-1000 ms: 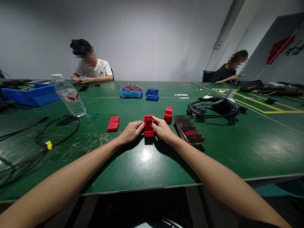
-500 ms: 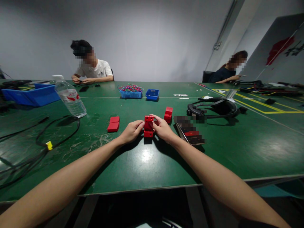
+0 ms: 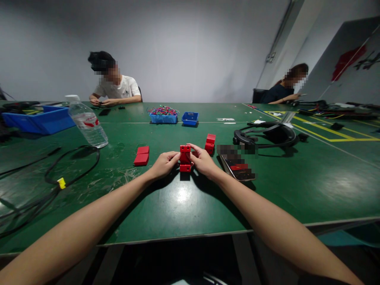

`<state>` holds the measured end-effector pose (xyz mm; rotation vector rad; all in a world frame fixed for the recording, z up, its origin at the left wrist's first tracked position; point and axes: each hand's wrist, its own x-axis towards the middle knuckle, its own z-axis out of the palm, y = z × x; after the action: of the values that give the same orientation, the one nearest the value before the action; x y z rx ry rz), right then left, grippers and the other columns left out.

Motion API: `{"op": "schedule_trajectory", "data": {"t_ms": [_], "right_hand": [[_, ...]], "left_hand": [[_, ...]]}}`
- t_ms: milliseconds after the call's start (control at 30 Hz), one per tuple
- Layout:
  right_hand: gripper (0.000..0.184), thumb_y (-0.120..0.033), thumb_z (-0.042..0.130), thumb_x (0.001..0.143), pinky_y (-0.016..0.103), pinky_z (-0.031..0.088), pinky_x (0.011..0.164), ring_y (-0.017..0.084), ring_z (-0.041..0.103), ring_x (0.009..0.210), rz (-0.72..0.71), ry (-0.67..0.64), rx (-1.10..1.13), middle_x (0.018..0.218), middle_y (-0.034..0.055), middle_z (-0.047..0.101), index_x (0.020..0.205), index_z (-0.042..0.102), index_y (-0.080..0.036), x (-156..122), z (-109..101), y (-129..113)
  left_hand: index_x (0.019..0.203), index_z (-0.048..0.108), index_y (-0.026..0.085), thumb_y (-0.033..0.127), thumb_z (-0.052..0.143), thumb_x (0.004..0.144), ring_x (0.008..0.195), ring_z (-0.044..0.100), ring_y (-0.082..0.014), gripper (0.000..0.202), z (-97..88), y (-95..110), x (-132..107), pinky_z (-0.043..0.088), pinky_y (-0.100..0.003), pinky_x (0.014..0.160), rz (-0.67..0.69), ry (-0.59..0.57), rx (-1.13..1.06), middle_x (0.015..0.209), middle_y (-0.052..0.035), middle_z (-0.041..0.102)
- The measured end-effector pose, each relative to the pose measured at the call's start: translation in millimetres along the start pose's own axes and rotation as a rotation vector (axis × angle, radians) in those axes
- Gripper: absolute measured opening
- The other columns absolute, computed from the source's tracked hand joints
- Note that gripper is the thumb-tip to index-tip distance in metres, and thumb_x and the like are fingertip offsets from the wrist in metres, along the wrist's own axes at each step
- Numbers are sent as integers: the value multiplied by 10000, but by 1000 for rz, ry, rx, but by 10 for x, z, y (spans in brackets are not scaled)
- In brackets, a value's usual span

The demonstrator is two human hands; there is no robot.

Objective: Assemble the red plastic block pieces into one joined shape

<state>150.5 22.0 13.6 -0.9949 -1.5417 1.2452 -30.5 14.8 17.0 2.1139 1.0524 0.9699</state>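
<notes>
Wires (image 3: pixel 164 110), probably, heap one tray (image 3: pixel 164 118); left hand (image 3: pixel 164 163) and right hand (image 3: pixel 204 160) share grip on a red block (image 3: pixel 185 158)

1. Light is glaring off the green tabletop (image 3: pixel 166 225) at six o'clock, more softly near three.
2. The red block (image 3: pixel 185 158) and forearms (image 3: pixel 97 213) are casting dark shadows.
3. Wide-angle distortion is stretching the edges.

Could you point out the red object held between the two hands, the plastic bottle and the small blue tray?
Red object (image 3: pixel 185 158): head view, middle of its near side.
Plastic bottle (image 3: pixel 88 121): head view, on its label.
Small blue tray (image 3: pixel 190 122): head view, on its near wall.
</notes>
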Motion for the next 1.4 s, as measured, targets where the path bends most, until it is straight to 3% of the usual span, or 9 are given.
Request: {"op": "schedule_trajectory", "data": {"t_ms": [467,1033,1400], "right_hand": [[445,-198,545,852,261,498,652,138,608,670,20,9,85,806,25,676,1294,505,-159,-4,17,-14],[302,-120,506,806,231,463,606,99,540,574,17,27,88,723,-38,605,1101,506,-188,-50,52,-114],[367,-184,526,849,224,461,546,124,589,629,37,-18,88,826,13,651,1215,488,-187,-42,32,-79]], "left_hand": [[697,624,140,459,402,903,654,519,-138,439,1,23,8,436,-251,667,9,23,29,710,-31,581],[753,662,131,425,404,930,669,532,-139,429,0,26,-10,428,-253,666,32,53,70,725,-32,576],[774,672,135,435,410,925,719,548,-151,426,-18,-23,-2,438,-257,710,24,38,77,773,-42,611]]}}
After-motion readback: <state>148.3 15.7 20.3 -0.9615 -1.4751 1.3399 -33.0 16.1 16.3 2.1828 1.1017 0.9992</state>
